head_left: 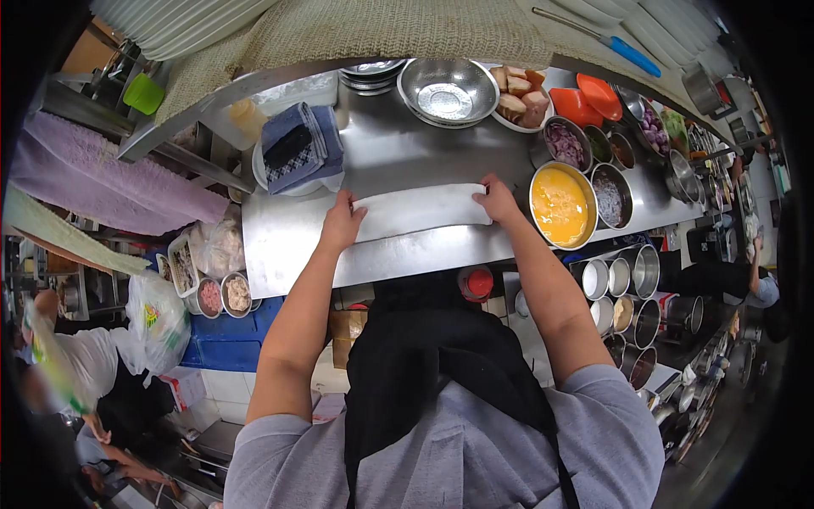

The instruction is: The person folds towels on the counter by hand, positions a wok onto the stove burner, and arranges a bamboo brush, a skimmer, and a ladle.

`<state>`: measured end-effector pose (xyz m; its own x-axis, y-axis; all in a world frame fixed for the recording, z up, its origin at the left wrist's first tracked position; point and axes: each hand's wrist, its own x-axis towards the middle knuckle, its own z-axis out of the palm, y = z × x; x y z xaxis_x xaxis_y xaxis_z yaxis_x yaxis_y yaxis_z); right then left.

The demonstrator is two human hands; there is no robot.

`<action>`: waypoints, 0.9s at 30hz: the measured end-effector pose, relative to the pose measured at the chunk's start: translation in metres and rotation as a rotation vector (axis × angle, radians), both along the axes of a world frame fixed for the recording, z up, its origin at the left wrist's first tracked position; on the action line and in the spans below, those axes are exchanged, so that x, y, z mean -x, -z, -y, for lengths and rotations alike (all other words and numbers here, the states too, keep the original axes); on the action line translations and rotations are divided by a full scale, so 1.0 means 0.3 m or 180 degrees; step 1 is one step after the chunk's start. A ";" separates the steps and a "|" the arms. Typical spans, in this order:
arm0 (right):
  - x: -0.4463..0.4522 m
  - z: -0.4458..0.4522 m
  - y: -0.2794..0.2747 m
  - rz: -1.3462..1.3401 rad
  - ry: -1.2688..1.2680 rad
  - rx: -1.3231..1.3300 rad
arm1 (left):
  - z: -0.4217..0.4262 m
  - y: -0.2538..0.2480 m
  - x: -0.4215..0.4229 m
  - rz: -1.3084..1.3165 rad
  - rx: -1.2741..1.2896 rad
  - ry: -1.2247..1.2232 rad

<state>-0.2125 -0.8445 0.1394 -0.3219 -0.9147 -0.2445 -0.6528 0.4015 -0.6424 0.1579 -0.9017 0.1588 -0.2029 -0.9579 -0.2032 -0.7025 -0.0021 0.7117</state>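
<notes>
hands (342, 222) holding white sheet (420, 211), underside hidden

This is a commercial kitchen: a steel tabletop (288, 242) with bowls (448, 92), chopped onion (566, 142) and meat chunks (521, 100), stacked plates (186, 24), many pots (646, 265), an apron (415, 382), other people (89, 369) nearby.

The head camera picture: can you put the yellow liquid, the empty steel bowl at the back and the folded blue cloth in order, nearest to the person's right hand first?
From the right hand, which pinches the white sheet:
1. Yellow liquid: just to its right.
2. Empty steel bowl: farther back, slightly left.
3. Folded blue cloth: far left.
</notes>
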 end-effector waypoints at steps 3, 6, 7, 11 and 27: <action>0.022 -0.045 -0.025 0.0668 -0.0009 -0.0035 | -0.032 -0.060 -0.034 -0.0306 -0.0079 -0.0001; -0.011 -0.108 -0.174 0.1019 -0.0100 -0.0182 | -0.038 -0.078 -0.092 -0.1393 -0.0374 -0.0108; -0.035 -0.129 -0.233 0.1197 -0.0164 -0.0140 | -0.034 -0.100 -0.107 -0.1415 -0.0345 -0.0080; -0.097 -0.160 -0.282 0.2461 0.0207 0.0712 | -0.021 -0.226 -0.155 -0.2548 -0.0260 -0.0364; -0.334 -0.234 -0.339 0.0370 0.1011 0.1706 | 0.037 -0.285 -0.188 -0.0574 0.1635 -0.0442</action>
